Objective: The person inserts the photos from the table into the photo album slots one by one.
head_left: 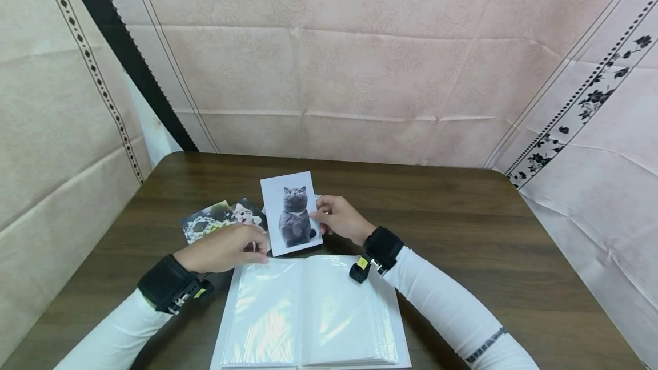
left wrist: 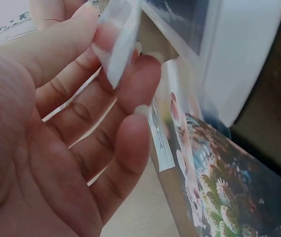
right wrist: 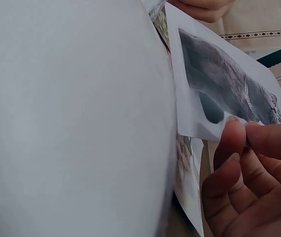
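Note:
A photo print of a grey cat [head_left: 295, 216] stands tilted just beyond the open photo album [head_left: 354, 313]. My right hand [head_left: 341, 218] pinches its right edge between thumb and fingers, seen closely in the right wrist view, where the cat print [right wrist: 219, 79] lies sideways. My left hand [head_left: 226, 247] is at the top left corner of the album's left page. In the left wrist view its thumb and fingers pinch a clear plastic sleeve edge [left wrist: 118, 54]. The album's visible sleeves are transparent and glossy, with white behind them.
Several other photo prints [head_left: 205, 220] lie overlapped behind my left hand; one shows a white animal [head_left: 245, 214]. Part of another print sits behind the cat print. The brown wooden table [head_left: 462, 233] meets patterned cloth [head_left: 360, 73] at its back and sides.

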A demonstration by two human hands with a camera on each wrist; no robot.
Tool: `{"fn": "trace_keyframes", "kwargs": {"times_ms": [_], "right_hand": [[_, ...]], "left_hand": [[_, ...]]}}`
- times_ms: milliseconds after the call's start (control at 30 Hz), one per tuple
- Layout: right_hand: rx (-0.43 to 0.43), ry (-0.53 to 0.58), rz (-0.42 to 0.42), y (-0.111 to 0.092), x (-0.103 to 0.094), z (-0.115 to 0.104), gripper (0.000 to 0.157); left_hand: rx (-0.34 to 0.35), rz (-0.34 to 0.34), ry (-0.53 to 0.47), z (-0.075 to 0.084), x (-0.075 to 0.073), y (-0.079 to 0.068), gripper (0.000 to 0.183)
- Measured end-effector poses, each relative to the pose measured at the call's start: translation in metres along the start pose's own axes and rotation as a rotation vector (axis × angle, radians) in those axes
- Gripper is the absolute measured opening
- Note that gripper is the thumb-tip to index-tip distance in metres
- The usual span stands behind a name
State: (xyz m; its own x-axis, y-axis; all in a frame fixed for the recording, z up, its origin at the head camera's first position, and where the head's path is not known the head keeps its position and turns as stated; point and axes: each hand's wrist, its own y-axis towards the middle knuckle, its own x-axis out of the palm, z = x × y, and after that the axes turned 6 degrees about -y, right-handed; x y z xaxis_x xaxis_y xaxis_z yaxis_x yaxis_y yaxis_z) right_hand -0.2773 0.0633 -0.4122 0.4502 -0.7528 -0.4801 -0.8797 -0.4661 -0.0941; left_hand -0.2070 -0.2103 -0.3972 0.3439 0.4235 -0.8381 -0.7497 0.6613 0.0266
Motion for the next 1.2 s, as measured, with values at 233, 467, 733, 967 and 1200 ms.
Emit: {"fn": "trace_keyframes", "kwargs": {"times_ms": [233, 467, 733, 967, 1200], "right_hand": [[-0.024, -0.021, -0.027, 0.004, -0.001, 0.000, 0.011], [-0.034, -0.036, -0.056, 0.006, -0.003, -0.003, 0.011], [-0.039, -0.033, -0.089, 0.006, -0.005, -0.007, 0.014], [-0.053, -0.031, -0.135, 0.007, -0.008, -0.011, 0.013], [-0.051, -0.037, -0.186, 0.011, -0.010, -0.014, 0.015]], "left_hand": [[-0.020, -0.010, -0.003, 0.000, -0.001, -0.002, 0.007], [-0.040, -0.020, -0.007, 0.000, -0.002, -0.002, 0.007], [-0.061, -0.028, -0.023, 0.000, -0.004, -0.003, 0.008], [-0.057, -0.054, -0.027, -0.001, -0.007, -0.004, 0.007], [-0.036, -0.079, -0.063, -0.001, -0.010, -0.004, 0.007]]}}
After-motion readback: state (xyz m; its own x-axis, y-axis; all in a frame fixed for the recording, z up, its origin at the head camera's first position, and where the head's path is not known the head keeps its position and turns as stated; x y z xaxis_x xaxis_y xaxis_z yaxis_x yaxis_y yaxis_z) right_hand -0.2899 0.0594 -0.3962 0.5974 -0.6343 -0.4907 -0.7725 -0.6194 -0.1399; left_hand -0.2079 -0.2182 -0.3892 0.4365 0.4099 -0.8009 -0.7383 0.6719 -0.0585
